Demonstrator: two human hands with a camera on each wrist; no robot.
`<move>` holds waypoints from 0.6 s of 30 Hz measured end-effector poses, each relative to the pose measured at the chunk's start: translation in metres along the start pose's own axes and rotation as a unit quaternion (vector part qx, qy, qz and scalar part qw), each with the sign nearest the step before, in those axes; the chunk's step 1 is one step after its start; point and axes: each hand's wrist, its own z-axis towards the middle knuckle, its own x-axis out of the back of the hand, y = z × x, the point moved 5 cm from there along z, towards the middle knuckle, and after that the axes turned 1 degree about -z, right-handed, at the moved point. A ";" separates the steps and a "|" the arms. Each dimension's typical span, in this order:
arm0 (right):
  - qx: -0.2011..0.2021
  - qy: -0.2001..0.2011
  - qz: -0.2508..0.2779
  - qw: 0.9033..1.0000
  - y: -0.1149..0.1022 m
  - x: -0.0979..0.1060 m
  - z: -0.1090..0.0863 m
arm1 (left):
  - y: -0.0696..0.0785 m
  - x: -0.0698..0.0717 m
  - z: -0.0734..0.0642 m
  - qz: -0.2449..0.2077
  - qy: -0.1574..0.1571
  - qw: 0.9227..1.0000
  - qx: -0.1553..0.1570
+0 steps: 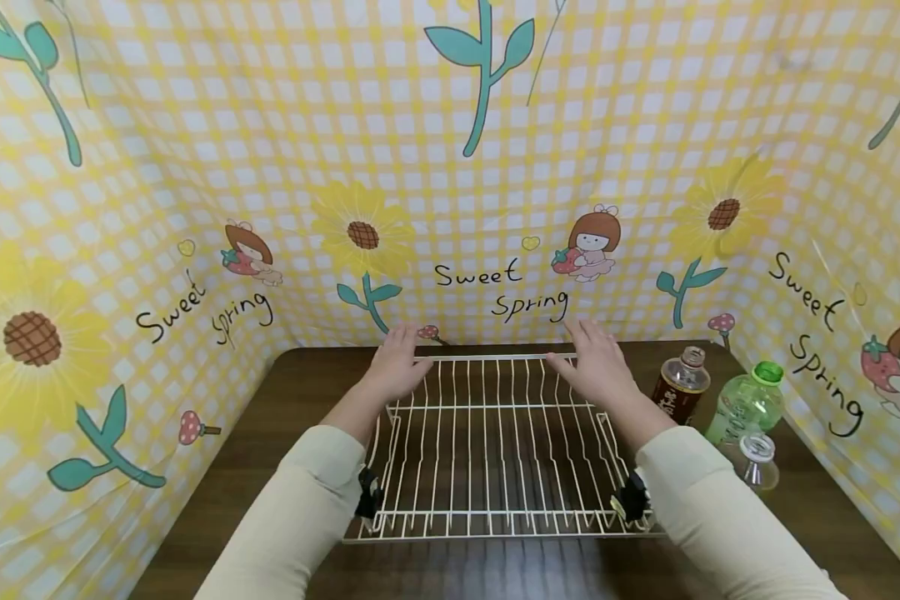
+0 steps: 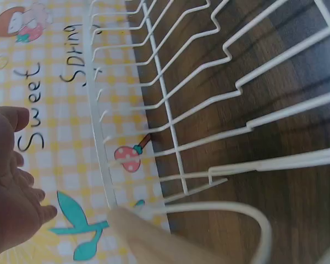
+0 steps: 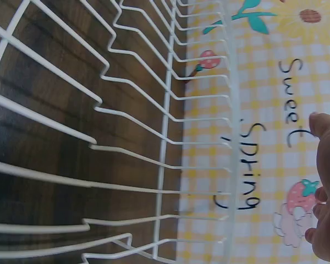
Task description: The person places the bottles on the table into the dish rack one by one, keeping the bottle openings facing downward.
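Observation:
A white wire dish rack [image 1: 487, 407] stands on the dark wooden table. My left hand [image 1: 401, 365] is over its far left corner with fingers stretched forward and thumb pointing inward. Mirroring it, my right hand [image 1: 597, 363] is over the far right corner, fingers also extended. In the left wrist view the left hand [image 2: 11, 181] shows a gap to the rack's top rail [image 2: 97, 115]. The right wrist view likewise has the right hand [image 3: 327, 187] apart from the rail [image 3: 234, 126]. Both hands hold nothing.
To the right of the rack stand a bottle with a dark brown label [image 1: 675, 396], a green bottle [image 1: 746, 404] and a clear bottle [image 1: 759, 468]. A yellow checked cloth [image 1: 465, 208] with flower prints hangs behind and along both sides of the table [image 1: 270, 467].

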 end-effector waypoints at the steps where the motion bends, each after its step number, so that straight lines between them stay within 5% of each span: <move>1: 0.001 0.003 0.003 1.000 0.001 0.003 -0.002 | -0.003 0.003 -0.003 -0.012 0.001 1.000 -0.006; 9: 0.014 0.032 0.040 0.999 0.005 0.033 -0.028 | -0.021 0.019 -0.027 -0.088 0.010 0.995 -0.036; 18: 0.008 0.057 0.089 0.994 0.015 0.055 -0.065 | -0.051 0.015 -0.054 -0.143 0.010 0.989 -0.020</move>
